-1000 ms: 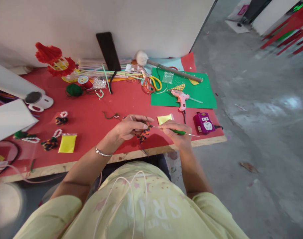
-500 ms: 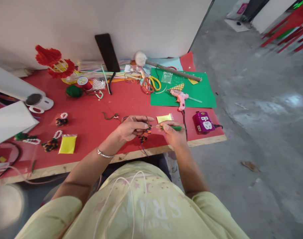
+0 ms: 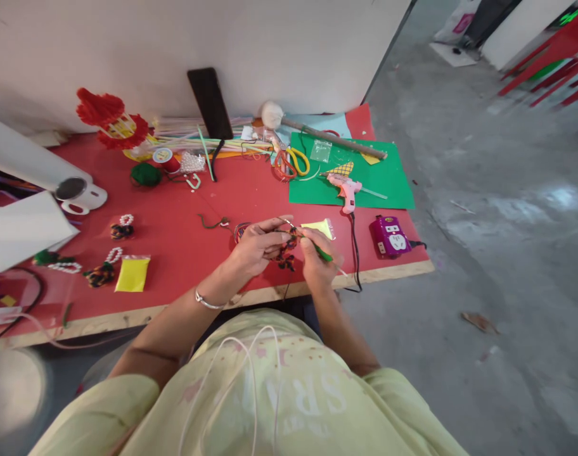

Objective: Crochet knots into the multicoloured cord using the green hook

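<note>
My left hand (image 3: 260, 244) pinches a small crocheted piece (image 3: 287, 256) of dark, orange and red yarn near the table's front edge. A crochet hook (image 3: 323, 253) with a green handle is gripped in my right hand (image 3: 319, 259). Its thin metal end reaches into the yarn work at my left fingertips, where my fingers partly hide the stitches. Multicoloured yarn (image 3: 240, 232) lies just behind my left hand. A yellow packet (image 3: 320, 228) rests behind my right hand.
On the red table (image 3: 175, 253) a pink glue gun (image 3: 346, 190) lies on green card (image 3: 393, 183). Scissors (image 3: 293, 163) and a leaning phone (image 3: 210, 104) are at the back. A purple power socket (image 3: 390, 237) sits right; a white mug (image 3: 82, 194) and beaded yarn pieces (image 3: 99, 274) are left.
My right hand has moved left, closer to my left hand. The hook has turned, its handle now slanting down to the right and its metal end at the yarn work.
</note>
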Action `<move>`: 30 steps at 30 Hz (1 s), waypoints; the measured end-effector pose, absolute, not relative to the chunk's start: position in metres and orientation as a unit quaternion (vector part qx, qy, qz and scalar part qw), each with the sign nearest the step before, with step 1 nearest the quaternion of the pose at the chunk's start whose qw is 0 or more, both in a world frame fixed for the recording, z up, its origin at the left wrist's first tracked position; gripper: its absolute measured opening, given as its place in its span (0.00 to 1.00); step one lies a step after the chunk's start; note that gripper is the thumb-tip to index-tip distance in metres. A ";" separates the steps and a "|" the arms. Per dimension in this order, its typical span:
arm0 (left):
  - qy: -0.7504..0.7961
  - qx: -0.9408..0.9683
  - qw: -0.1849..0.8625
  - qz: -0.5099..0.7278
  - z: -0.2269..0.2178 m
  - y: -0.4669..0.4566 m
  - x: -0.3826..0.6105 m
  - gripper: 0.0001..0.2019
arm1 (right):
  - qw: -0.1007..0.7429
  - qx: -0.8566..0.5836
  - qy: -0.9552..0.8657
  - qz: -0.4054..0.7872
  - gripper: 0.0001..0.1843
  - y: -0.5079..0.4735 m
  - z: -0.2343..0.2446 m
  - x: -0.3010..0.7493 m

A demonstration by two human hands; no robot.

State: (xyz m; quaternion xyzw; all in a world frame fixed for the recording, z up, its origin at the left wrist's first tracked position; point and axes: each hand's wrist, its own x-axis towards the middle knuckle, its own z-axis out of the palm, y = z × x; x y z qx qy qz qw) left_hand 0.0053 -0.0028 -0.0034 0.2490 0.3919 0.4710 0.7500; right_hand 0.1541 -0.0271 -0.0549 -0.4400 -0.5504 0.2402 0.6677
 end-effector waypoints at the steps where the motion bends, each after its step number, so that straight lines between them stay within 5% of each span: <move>1: 0.387 0.247 0.759 0.461 -0.003 -0.002 0.000 0.21 | 0.664 -0.426 -0.551 0.272 0.08 -0.026 -0.053 0.159; 9: 0.341 0.265 0.827 0.361 -0.011 0.008 -0.022 0.20 | 0.596 -0.389 -0.614 0.342 0.07 -0.019 -0.036 0.193; 22: 0.389 0.384 0.762 0.348 0.004 0.018 -0.036 0.18 | 0.509 -0.275 -0.761 0.293 0.20 -0.011 -0.010 0.213; 30: 0.365 0.383 0.786 0.321 -0.002 0.019 -0.035 0.17 | 0.520 -0.335 -0.593 0.515 0.05 -0.013 -0.023 0.211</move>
